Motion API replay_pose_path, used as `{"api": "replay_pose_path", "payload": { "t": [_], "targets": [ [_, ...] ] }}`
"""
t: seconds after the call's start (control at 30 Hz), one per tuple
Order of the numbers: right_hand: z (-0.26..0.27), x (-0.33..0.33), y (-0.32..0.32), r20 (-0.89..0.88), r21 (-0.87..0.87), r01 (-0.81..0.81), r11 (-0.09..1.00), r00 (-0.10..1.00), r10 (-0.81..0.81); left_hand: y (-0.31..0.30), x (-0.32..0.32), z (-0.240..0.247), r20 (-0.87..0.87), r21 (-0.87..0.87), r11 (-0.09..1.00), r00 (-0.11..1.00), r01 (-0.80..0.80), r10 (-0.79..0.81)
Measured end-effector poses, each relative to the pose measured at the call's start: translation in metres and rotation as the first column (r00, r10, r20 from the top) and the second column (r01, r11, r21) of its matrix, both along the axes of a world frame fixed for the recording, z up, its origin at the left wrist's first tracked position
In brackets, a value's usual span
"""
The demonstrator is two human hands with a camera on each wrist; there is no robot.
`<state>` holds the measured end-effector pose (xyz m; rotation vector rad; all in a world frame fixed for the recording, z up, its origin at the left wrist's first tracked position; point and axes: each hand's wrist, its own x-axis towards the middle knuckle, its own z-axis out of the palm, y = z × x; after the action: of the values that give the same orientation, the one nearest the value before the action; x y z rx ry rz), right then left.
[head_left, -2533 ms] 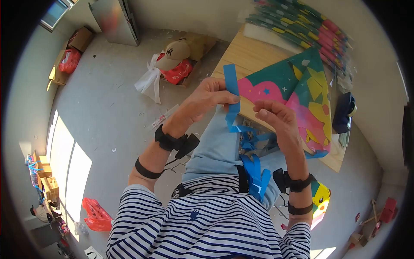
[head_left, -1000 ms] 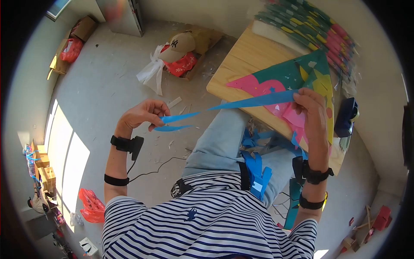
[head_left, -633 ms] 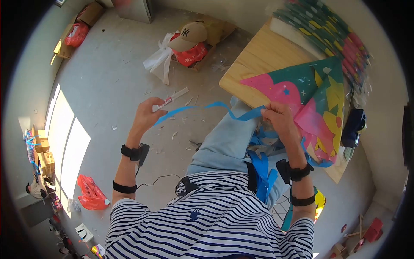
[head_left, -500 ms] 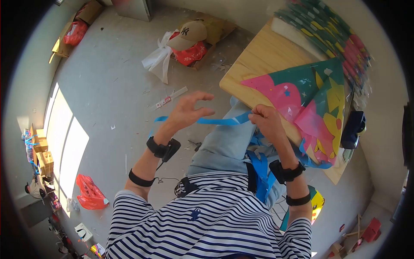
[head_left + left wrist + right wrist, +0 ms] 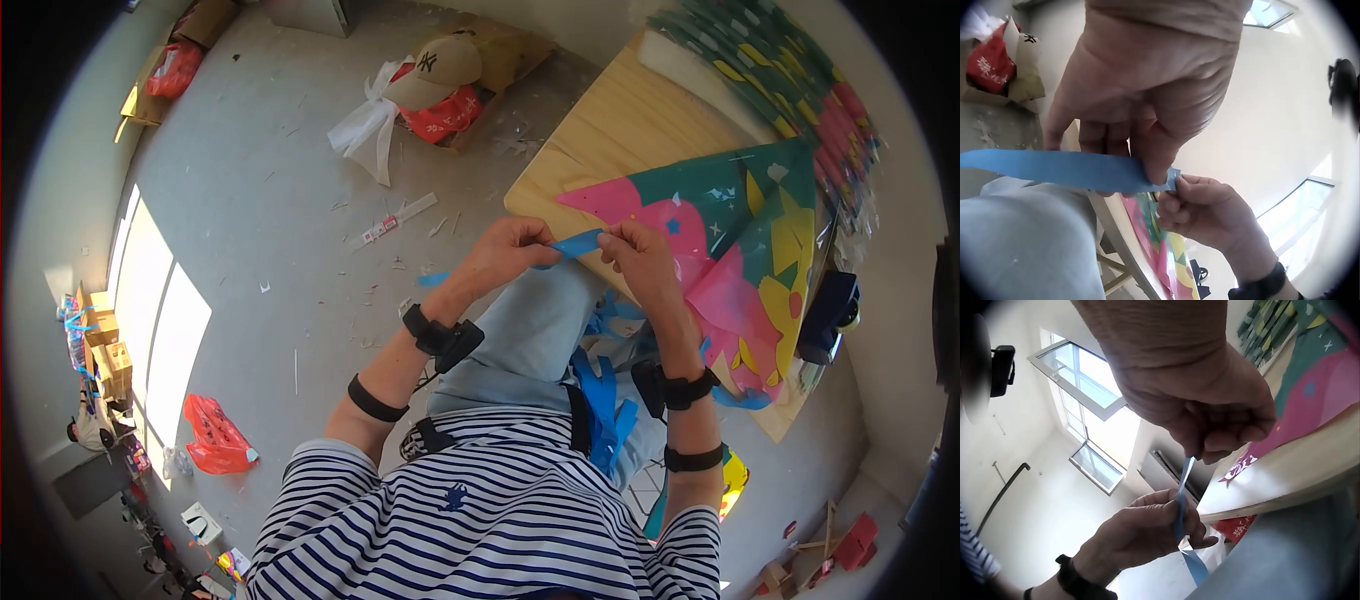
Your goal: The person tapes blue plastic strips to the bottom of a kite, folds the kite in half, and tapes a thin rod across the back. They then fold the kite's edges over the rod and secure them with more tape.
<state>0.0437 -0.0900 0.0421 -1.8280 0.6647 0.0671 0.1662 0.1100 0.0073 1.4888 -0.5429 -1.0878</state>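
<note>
Grey concrete floor (image 5: 250,200), pale wooden table (image 5: 600,130) at right | left hand (image 5: 510,250) pinching thin blue paper strip (image 5: 577,243) | right hand (image 5: 640,258) pinching its near end, close by, over the lap | long axis hand to hand, loose tail beyond left | multicoloured paper kite (image 5: 740,240) on table just past right hand

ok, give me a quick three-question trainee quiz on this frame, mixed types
1. True or false: the left hand and the right hand both pinch the strip.
2. What lies on the wooden table? A) a kite B) a laptop C) a plate.
3. Fill in: the strip is ___ in colour.
Key: 1 true; 2 A; 3 blue.
</note>
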Motion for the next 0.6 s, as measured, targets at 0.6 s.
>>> {"api": "replay_pose_path", "payload": {
  "t": [0.6],
  "targets": [
    [-0.029,-0.021,0.033,0.272,-0.825,0.137,0.548,0.946,0.174,-0.046,0.013,0.019,0.348,0.254,0.965,0.937,-0.062,-0.031]
  ]
}}
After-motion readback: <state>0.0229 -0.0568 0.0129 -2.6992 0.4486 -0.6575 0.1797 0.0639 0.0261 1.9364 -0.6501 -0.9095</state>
